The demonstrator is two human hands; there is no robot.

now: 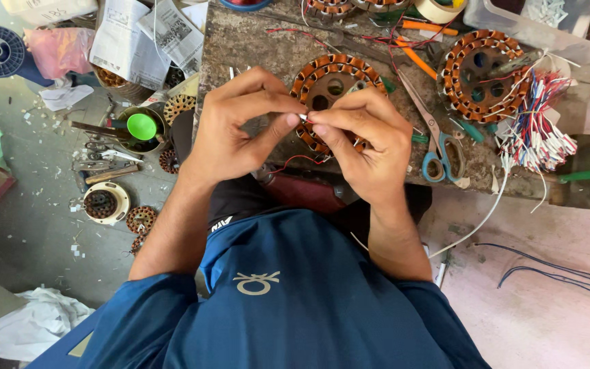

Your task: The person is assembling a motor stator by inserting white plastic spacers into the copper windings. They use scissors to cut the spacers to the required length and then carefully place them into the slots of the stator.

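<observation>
Now keep your left hand (230, 126) and right hand (363, 140) pinched shut on the wire end (304, 118), steady above the stator (332, 89) at centre frame.

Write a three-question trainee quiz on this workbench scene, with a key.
1. True or false: both hands pinch one small white piece at the fingertips.
2. What lies on the bench right of the right hand? A. scissors B. hammer C. drill
3. What sits directly beneath the hands?

Key: 1. True. 2. A, blue-handled scissors. 3. A round stator wound with copper wire.
</observation>
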